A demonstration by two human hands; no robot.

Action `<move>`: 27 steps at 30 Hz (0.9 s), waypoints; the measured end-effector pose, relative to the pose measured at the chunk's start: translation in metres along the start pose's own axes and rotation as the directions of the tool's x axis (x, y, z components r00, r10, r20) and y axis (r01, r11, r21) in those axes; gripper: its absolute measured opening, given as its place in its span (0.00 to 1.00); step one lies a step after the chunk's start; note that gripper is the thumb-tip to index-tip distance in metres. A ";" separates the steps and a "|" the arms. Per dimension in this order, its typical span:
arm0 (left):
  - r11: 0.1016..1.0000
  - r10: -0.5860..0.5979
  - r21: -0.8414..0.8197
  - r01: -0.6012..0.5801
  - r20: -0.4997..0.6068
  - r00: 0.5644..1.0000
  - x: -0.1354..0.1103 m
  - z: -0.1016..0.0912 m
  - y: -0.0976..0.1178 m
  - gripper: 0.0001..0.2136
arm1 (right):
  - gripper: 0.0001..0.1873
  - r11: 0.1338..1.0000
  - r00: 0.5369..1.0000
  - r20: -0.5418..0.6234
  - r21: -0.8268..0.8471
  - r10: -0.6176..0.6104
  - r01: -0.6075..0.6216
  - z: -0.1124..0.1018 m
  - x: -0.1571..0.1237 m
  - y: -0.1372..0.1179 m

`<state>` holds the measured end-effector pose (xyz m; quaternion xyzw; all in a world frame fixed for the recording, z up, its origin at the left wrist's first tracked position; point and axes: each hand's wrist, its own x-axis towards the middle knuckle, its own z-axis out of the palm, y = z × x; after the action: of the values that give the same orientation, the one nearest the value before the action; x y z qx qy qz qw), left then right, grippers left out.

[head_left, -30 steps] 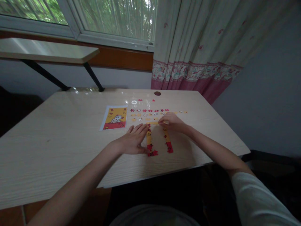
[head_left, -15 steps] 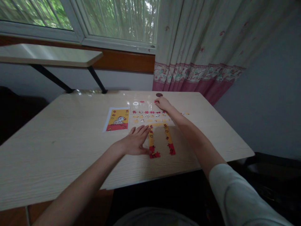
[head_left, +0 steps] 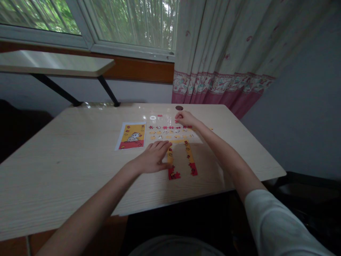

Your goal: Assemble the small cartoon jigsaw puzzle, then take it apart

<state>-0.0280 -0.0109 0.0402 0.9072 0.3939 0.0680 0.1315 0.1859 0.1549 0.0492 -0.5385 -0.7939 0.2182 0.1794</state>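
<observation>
A part-built jigsaw frame [head_left: 189, 156] of yellow and red pieces lies on the wooden desk [head_left: 80, 156]. My left hand [head_left: 154, 158] rests flat beside its left strip, fingers stretched out and touching it. Behind the frame, several loose puzzle pieces [head_left: 167, 131] lie in rows. My right hand [head_left: 185, 119] reaches to the far end of those rows, fingers curled in a pinch on a small red piece [head_left: 176, 121]. A printed reference picture [head_left: 131, 135] with a white animal on yellow lies to the left of the pieces.
A round cable hole [head_left: 179, 107] sits near the desk's far edge. A raised shelf [head_left: 53, 64] on black brackets stands at the back left under the window. A flowered curtain [head_left: 221, 57] hangs behind the desk's right side.
My right hand went from the frame's top edge out to the far red pieces, then drew back a little with its fingers pinched. My left hand stayed flat by the frame.
</observation>
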 end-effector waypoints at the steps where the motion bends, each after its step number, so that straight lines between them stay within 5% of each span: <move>1: 1.000 0.010 -0.020 -0.011 -0.083 0.996 0.002 -0.001 -0.001 0.30 | 0.06 0.991 1.000 0.013 0.132 -0.018 0.016 0.001 -0.011 -0.003; 6: 0.993 -0.010 -0.111 -0.050 -0.484 0.875 0.013 0.002 -0.002 0.11 | 0.14 0.761 0.986 0.126 0.649 -0.106 -0.002 0.011 -0.077 -0.016; 10: 0.987 0.042 -0.106 -0.120 -0.553 0.832 0.018 0.010 0.004 0.07 | 0.21 0.642 0.980 0.187 0.760 -0.061 -0.105 0.022 -0.110 -0.023; 15: 0.983 0.076 -0.095 -0.160 -0.578 0.812 0.020 0.018 0.010 0.05 | 0.21 0.575 0.975 0.220 0.800 -0.012 -0.173 0.029 -0.120 -0.026; 22: 0.977 0.071 -0.124 -0.173 -0.573 0.817 0.019 0.017 0.012 0.06 | 0.20 0.618 0.981 0.180 0.780 -0.065 -0.102 0.026 -0.124 -0.021; 27: 0.955 0.035 -0.246 -0.168 -0.466 0.884 0.015 0.022 0.023 0.04 | 0.13 0.851 0.985 -0.022 0.500 -0.174 0.161 0.010 -0.151 0.002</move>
<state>0.0033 -0.0186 0.0262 0.8574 0.3516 0.3410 0.1579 0.2359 0.0129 0.0322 -0.3999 -0.7563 0.4060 0.3214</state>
